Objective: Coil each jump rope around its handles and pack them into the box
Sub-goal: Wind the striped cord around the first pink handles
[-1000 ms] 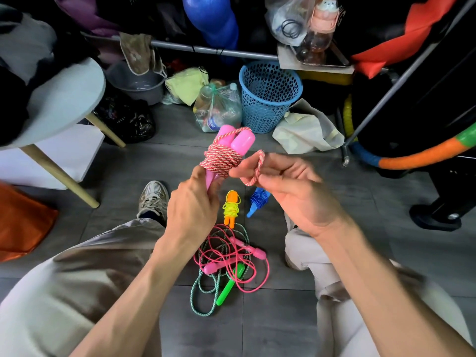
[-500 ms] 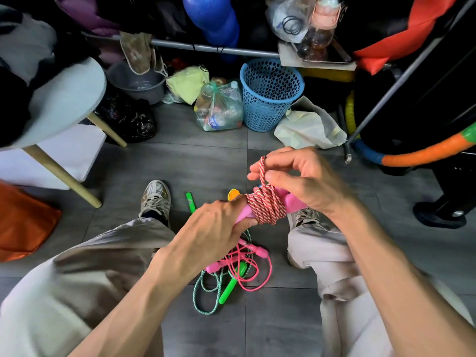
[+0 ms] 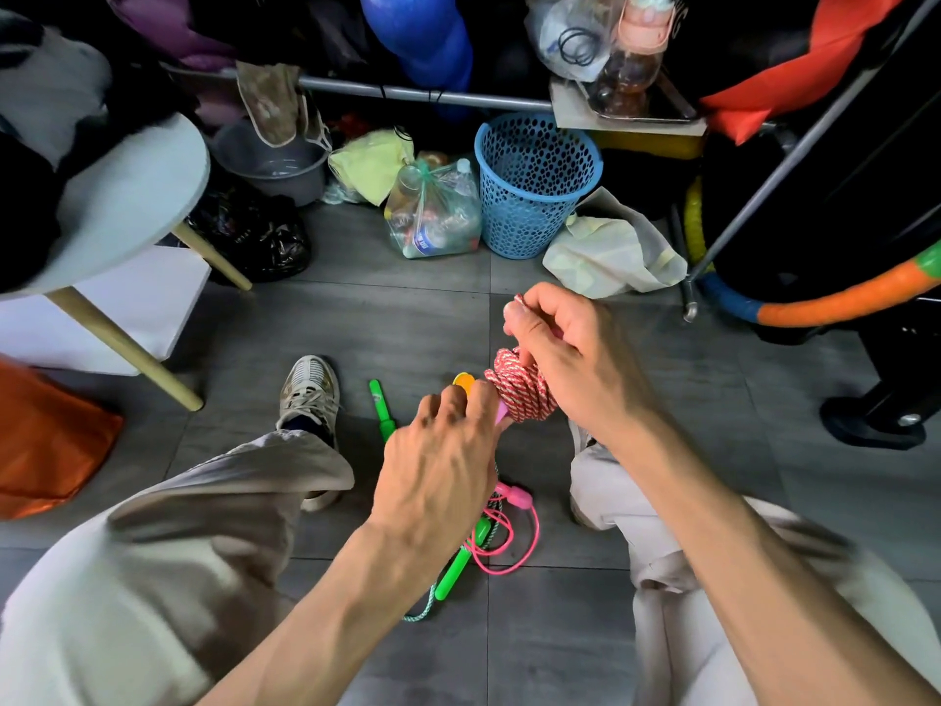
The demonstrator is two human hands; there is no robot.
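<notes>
1. L hand (image 3: 438,471): fingers curled round the pink handles (image 3: 501,414) of the red/white rope (image 3: 519,387); only a sliver of pink shows past the knuckles.
2. R hand (image 3: 565,359): thumb + fingers pinch the free end of the red/white rope just above the coil, back of hand over the coil's right side.
3. Red/white rope: wound in tight turns round the handles, held in the air above the floor (image 3: 407,318), between the person's knees.
4. Floor below the hands, w/ loose ropes in a heap: pink rope (image 3: 524,542) w/ pink handle, green handle (image 3: 453,573) lying across it, teal/white cord (image 3: 422,611) poking out toward the near edge of the heap.
5. Second green handle (image 3: 381,407) lies apart, beside the sneaker (image 3: 309,387). Orange/yellow bit (image 3: 464,381) shows just behind L knuckles; can't tell what it is.
6. Far side of floor: blue basket (image 3: 534,186), clear bag of bottles (image 3: 433,211) touching its left side, grey bucket (image 3: 275,165) further left.
7. Box: can't tell which item, if any, it is.
</notes>
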